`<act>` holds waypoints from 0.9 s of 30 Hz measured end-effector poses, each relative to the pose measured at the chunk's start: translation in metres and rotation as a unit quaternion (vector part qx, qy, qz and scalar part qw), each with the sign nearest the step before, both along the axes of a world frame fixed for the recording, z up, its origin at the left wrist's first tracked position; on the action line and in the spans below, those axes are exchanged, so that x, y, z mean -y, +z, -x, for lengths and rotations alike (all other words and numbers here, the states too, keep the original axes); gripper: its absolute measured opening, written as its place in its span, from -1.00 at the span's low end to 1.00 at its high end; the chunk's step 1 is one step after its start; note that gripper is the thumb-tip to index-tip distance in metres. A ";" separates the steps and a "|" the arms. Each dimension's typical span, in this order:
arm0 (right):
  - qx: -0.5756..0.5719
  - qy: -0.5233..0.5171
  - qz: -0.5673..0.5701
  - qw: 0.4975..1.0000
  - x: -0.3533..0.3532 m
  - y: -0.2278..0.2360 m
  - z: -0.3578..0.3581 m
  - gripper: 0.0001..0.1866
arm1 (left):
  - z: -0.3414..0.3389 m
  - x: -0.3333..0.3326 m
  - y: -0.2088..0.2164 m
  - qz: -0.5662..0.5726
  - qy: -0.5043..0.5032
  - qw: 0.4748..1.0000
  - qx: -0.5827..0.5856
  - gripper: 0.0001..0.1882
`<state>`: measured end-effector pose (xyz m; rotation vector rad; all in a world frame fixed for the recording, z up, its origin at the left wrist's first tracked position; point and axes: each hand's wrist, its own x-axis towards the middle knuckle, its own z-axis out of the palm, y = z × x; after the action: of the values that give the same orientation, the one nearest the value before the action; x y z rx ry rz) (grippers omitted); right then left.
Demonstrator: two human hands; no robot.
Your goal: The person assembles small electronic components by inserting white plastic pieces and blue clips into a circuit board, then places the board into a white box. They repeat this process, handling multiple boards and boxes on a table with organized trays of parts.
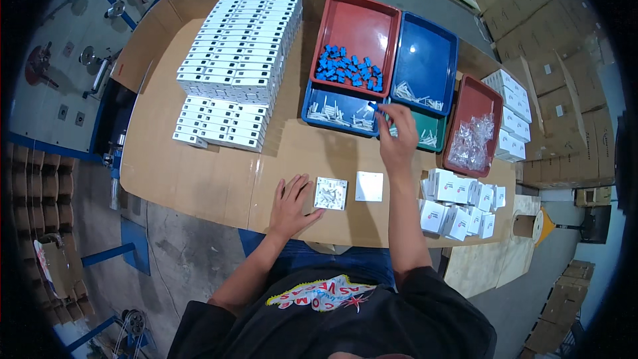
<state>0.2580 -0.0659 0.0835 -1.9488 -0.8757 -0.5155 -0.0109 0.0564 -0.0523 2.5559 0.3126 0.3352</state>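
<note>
Grip of the bare right hand (401, 136) is hovering at the right end of a small shallow blue plastic tray (339, 129), fingertips standing close together; whether they are grasping a piece, I cannot tell. The bare left hand (292, 206) is resting palm down, released, its fingers spreading on the brown cardboard-covered worktop (299, 153), its thumb lying at the near-left corner of a square white open box (330, 193). That box is sitting close to the worktop's near edge and holding small white pieces; a flat square white plate (369, 186) is lying just to its right. Slender white pieces (325, 113) are filling the small blue tray. Beyond it, a red plastic tray (362, 20) is holding small blue pieces (349, 68) near the worktop's far edge, and a larger blue plastic tray (425, 46) is standing alongside. Little white cartons (458, 203) are crowding the near-right corner; a tall stack of white boxes (239, 46) is occupying the far-left part.
</note>
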 end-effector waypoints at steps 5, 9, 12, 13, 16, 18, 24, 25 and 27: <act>0.035 0.019 -0.066 0.997 0.028 0.034 0.064 -0.63 | -0.003 0.003 0.002 -0.002 -0.012 1.000 -0.001 -0.19; 0.082 0.026 -0.085 0.993 0.042 0.044 0.079 -0.55 | -0.004 0.002 0.000 -0.004 -0.012 1.000 0.002 -0.18; 0.098 0.030 -0.100 0.990 0.049 0.045 0.082 -0.49 | -0.005 0.002 0.001 -0.011 -0.011 1.000 0.001 -0.16; 0.099 0.032 -0.105 0.989 0.049 0.046 0.083 -0.49 | -0.005 0.002 0.001 -0.013 -0.011 1.000 0.000 -0.16; 0.095 0.030 -0.108 0.989 0.051 0.048 0.088 -0.49 | -0.004 0.002 -0.001 -0.013 -0.010 1.000 -0.012 -0.15; 0.092 0.027 -0.102 0.990 0.054 0.048 0.091 -0.48 | -0.004 0.002 -0.002 -0.018 -0.011 1.000 -0.017 -0.14; 0.057 0.021 -0.087 0.994 0.057 0.044 0.097 -0.50 | -0.004 0.003 -0.001 -0.020 -0.010 1.000 -0.016 -0.14; 0.028 0.026 -0.097 0.995 0.054 0.042 0.097 -0.54 | -0.004 0.003 -0.002 -0.020 -0.008 1.000 -0.016 -0.15; -0.143 0.051 -0.184 0.971 0.046 0.033 0.098 -0.62 | -0.003 0.002 -0.002 -0.017 -0.010 1.000 -0.007 -0.16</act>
<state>0.1597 -0.1119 0.1164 -1.5801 -0.6404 -0.3008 -0.0080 0.0540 -0.0543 2.5930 0.2874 0.3181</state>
